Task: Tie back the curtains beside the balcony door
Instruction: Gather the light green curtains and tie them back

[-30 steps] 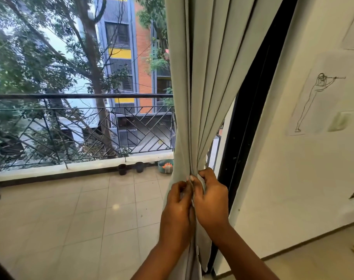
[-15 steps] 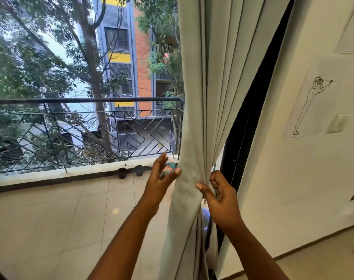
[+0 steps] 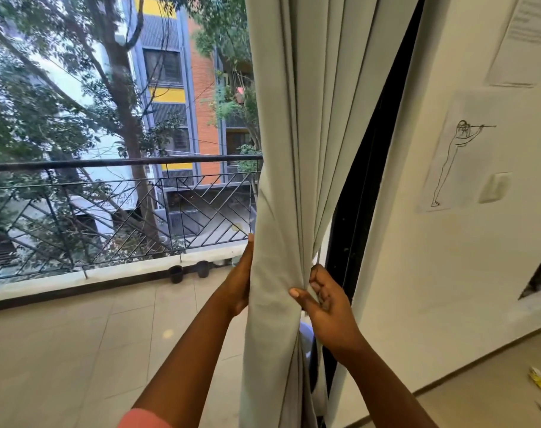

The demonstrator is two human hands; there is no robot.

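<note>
curtain [image 3: 281, 211] hangs bunched beside the door frame [image 3: 355, 211], right hand [image 3: 325, 301] pinching its folds, left hand [image 3: 240, 282] flat against its far edge.

We see the curtain [image 3: 297, 149] as pale grey-green cloth, matt and smooth, falling in soft pleats with thin dark edge lines. The door frame [image 3: 368, 168] beside it looks like black-painted metal or wood, we cannot tell which, with a slight sheen. The railing [image 3: 124, 163] is dark matt metal. The floor tiles [image 3: 77, 350] are beige and faintly glossy. The wall [image 3: 433, 273] is cream, matt plaster carrying a thin paper drawing [image 3: 460, 149].
</note>
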